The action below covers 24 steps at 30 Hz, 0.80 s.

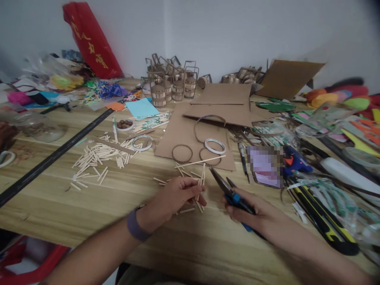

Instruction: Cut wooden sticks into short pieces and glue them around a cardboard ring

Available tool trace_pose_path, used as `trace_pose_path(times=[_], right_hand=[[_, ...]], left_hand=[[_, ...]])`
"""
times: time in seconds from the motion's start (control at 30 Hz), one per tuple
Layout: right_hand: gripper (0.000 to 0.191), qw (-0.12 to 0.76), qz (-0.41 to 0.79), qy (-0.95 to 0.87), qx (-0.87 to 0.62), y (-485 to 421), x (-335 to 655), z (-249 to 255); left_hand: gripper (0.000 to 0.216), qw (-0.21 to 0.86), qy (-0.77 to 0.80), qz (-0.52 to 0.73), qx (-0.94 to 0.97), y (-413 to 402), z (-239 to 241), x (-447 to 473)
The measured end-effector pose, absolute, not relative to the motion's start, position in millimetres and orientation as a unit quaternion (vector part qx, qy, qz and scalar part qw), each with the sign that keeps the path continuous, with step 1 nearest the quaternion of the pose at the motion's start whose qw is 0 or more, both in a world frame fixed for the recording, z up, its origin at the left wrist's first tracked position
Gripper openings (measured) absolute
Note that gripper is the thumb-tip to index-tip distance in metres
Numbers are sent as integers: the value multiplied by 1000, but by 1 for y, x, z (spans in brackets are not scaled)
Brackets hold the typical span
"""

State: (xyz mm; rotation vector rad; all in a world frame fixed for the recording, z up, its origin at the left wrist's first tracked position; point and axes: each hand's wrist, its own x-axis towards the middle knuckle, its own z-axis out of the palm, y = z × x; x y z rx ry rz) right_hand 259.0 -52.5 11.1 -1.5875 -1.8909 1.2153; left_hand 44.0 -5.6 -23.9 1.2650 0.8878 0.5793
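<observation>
My left hand [182,194], with a dark band at its wrist, pinches thin wooden sticks [203,178] between thumb and fingers. Just right of it, my right hand [249,208] grips blue-and-black shears [236,198], whose dark blades stand apart and point up and left. A long stick [202,160] lies crosswise beyond my left fingers, and several short cut pieces [187,210] lie around that hand. To the left spreads a large pile of short sticks [96,156]. Two dark thin rings, one of them a toothed ring [182,153], lie on the cardboard [169,138] ahead.
Small striped lantern-like baskets [178,89] stand at the back. White rings [215,146], a phone-like device [265,166], a yellow-black utility knife [323,217] and a glue gun [297,162] lie about. A dark strip [59,152] crosses the left side; another person's hand [6,134] shows at the far left.
</observation>
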Motion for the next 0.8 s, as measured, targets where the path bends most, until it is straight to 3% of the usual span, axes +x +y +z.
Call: trace_pose_path(times=[0.27, 0.5, 0.8], right_hand=[[18, 139, 627, -525, -559, -65, 278, 9], [20, 148, 614, -523, -572, -62, 262, 8], [31, 78, 622, -520, -580, -51, 249, 22]], left_hand=[[30, 704, 365, 232, 563, -10, -21, 45], [28, 728, 342, 193, 561, -12, -20, 47], [31, 742, 312, 198, 559, -13, -27, 48]])
